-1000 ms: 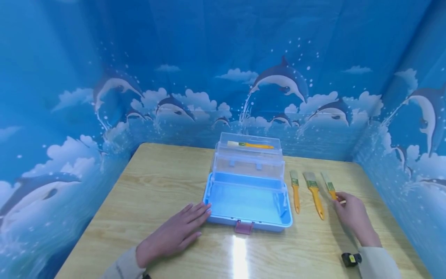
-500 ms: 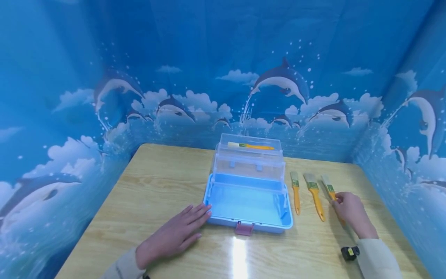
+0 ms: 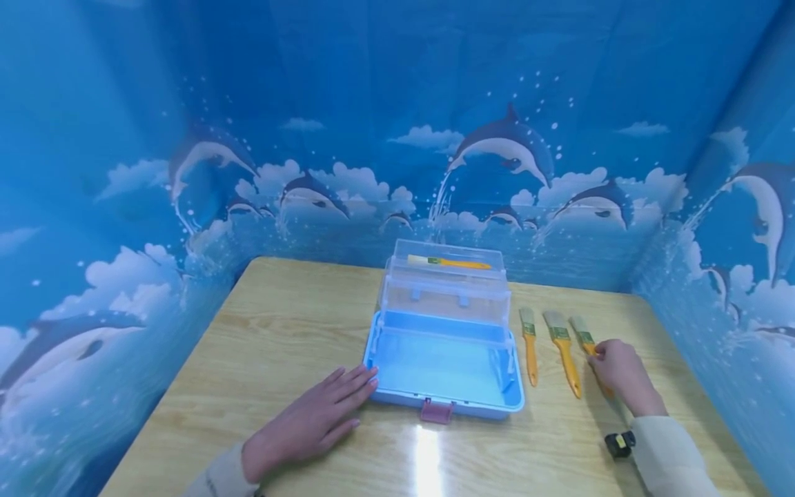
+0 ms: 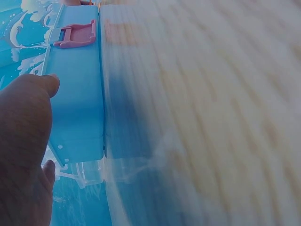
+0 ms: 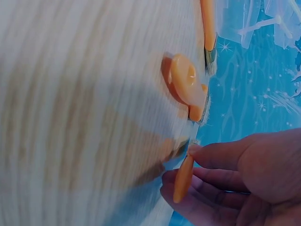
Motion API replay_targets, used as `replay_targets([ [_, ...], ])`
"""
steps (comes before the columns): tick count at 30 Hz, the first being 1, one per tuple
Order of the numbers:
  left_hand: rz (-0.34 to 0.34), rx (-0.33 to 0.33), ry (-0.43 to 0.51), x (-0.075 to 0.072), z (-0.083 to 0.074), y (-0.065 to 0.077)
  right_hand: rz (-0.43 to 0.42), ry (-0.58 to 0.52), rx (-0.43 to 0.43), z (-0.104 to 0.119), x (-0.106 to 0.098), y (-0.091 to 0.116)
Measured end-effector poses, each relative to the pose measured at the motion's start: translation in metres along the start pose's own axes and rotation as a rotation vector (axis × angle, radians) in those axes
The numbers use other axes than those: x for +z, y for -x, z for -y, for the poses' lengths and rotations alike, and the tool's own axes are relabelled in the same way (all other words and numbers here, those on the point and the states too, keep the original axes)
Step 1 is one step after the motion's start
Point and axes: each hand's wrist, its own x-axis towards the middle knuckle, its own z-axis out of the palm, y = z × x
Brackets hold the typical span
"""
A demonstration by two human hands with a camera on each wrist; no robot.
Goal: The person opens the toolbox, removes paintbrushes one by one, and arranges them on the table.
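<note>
A light-blue box with clear fold-out trays stands open in the middle of the table, a pink latch on its front. My left hand lies with straight fingers, the tips touching the box's front left corner. At the right, my right hand pinches the orange handle of a paintbrush between thumb and fingers. In the right wrist view, the end of that paintbrush handle pokes out past the thumb. Two more paintbrushes, one narrow and one wide, lie between the box and this hand.
Another orange-handled brush lies in the top clear tray. The wooden table is bordered at the back and sides by a blue dolphin-print curtain. Light glares off the table's front.
My right hand has shifted slightly left along with the paintbrush, and more of its handle shows below the fingers. My left hand stays at the box corner.
</note>
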Motion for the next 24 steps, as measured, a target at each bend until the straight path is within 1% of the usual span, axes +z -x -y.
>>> replay_targets([
  [5, 0.006, 0.0, -0.005, 0.0007, 0.0004, 0.0004, 0.012, -0.032, 0.048, -0.0004, 0.0015, 0.0002],
  [10, -0.007, 0.013, -0.015, 0.0015, 0.0013, 0.0002, 0.012, -0.021, 0.089, 0.0007, 0.0008, -0.0014],
  [15, 0.006, 0.002, -0.012, 0.0007, 0.0011, -0.0002, 0.029, -0.019, 0.124, 0.0017, 0.0006, -0.0023],
  [19, 0.024, -0.013, -0.006, 0.0005, 0.0008, -0.0003, 0.028, -0.015, 0.121, 0.0009, 0.0011, -0.0026],
  [24, 0.026, -0.014, -0.014, 0.0012, 0.0013, 0.0002, 0.016, -0.008, 0.081, -0.0009, 0.0017, -0.0029],
])
